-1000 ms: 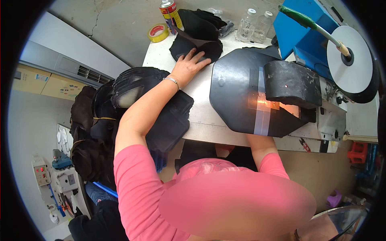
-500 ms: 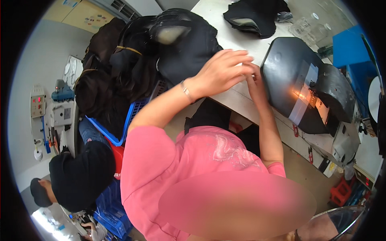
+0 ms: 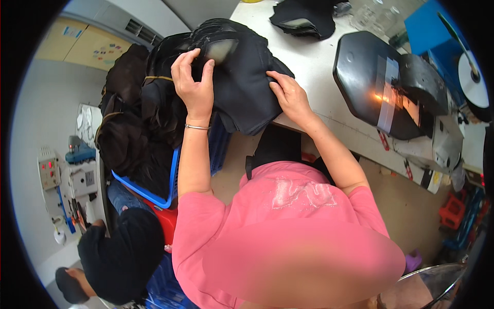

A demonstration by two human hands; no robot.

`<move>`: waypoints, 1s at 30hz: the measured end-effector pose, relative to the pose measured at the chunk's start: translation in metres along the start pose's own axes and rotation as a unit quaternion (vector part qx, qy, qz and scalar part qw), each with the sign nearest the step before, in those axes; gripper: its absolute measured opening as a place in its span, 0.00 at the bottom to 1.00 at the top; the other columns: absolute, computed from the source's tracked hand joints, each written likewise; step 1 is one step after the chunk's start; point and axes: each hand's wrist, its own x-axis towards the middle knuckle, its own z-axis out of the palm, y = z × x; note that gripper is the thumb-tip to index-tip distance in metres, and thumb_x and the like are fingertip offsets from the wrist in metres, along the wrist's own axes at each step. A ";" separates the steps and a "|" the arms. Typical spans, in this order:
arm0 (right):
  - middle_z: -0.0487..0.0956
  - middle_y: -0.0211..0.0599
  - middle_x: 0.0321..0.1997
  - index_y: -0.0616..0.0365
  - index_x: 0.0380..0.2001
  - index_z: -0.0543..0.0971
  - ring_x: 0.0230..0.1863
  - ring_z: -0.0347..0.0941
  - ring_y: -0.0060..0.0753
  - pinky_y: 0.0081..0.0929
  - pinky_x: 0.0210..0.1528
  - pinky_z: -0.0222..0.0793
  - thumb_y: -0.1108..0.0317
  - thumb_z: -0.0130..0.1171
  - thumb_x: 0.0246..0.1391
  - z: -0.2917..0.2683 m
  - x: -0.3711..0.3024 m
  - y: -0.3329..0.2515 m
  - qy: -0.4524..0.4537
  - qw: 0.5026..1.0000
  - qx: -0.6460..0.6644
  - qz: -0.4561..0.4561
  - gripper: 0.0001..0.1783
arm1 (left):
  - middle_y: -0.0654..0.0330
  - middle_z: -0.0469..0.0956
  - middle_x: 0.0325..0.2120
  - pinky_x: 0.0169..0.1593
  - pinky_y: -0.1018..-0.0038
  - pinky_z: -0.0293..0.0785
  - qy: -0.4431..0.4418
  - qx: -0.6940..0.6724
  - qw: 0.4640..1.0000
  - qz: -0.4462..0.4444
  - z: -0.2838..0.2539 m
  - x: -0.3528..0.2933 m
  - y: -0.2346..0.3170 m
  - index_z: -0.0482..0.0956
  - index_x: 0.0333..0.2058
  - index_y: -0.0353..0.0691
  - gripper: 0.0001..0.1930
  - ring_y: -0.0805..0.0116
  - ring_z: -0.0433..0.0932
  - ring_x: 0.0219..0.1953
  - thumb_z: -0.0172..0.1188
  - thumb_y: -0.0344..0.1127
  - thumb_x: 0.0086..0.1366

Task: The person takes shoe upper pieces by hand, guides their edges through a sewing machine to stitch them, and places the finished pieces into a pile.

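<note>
My left hand (image 3: pixel 194 82) grips the top of a pile of black fabric pieces (image 3: pixel 242 82) that hangs over the left edge of the white table (image 3: pixel 319 67). A pale lining patch (image 3: pixel 221 49) shows just above its fingers. My right hand (image 3: pixel 288 95) presses on the right edge of the same black piece, fingers spread flat on it. A thin bracelet circles my left wrist. My pink sleeves and chest fill the lower middle of the view.
A black press machine (image 3: pixel 386 85) with a glowing orange spot stands on the table to the right. More black pieces (image 3: pixel 303 18) lie at the table's far end. A blue-rimmed bin (image 3: pixel 149 190) heaped with dark fabric stands left. Another person (image 3: pixel 113 257) sits at lower left.
The view has swung left from the machine to the fabric pile. My left hand moved from the table onto the pile's top; my right hand left the machine and came onto the black piece.
</note>
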 end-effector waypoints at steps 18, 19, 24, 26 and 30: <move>0.81 0.27 0.42 0.63 0.48 0.78 0.43 0.73 0.15 0.18 0.46 0.72 0.71 0.57 0.69 -0.119 -0.066 -0.093 0.142 0.889 0.429 0.068 0.09 | 0.55 0.78 0.44 0.46 0.73 0.77 0.039 -0.424 0.905 0.022 0.006 0.062 0.126 0.68 0.51 0.35 0.22 0.67 0.79 0.44 0.69 0.29 0.64; 0.81 0.26 0.44 0.63 0.49 0.78 0.44 0.74 0.14 0.17 0.48 0.73 0.70 0.56 0.70 -0.130 -0.075 -0.098 0.154 0.850 0.491 0.111 0.09 | 0.56 0.78 0.47 0.48 0.72 0.76 0.000 -0.432 0.902 -0.014 0.024 0.061 0.138 0.67 0.54 0.35 0.26 0.67 0.78 0.46 0.72 0.29 0.62; 0.83 0.28 0.47 0.62 0.54 0.77 0.45 0.78 0.17 0.19 0.50 0.76 0.66 0.54 0.72 -0.151 -0.105 -0.071 0.230 0.774 0.556 0.199 0.14 | 0.57 0.80 0.52 0.60 0.63 0.70 -0.176 -0.174 0.913 0.326 0.097 0.034 0.182 0.81 0.49 0.43 0.19 0.55 0.77 0.55 0.71 0.30 0.58; 0.83 0.30 0.48 0.61 0.55 0.77 0.46 0.80 0.20 0.21 0.50 0.77 0.64 0.54 0.71 -0.154 -0.113 -0.068 0.207 0.725 0.613 0.237 0.15 | 0.59 0.82 0.51 0.62 0.61 0.69 -0.330 -0.186 0.874 0.303 0.117 0.012 0.192 0.83 0.48 0.44 0.15 0.57 0.76 0.58 0.67 0.37 0.63; 0.83 0.31 0.49 0.61 0.55 0.77 0.46 0.80 0.20 0.23 0.51 0.77 0.63 0.54 0.72 -0.164 -0.119 -0.072 0.217 0.681 0.651 0.255 0.16 | 0.60 0.80 0.54 0.65 0.58 0.66 -0.354 -0.117 0.870 0.321 0.126 0.004 0.205 0.81 0.51 0.44 0.14 0.58 0.76 0.60 0.61 0.39 0.68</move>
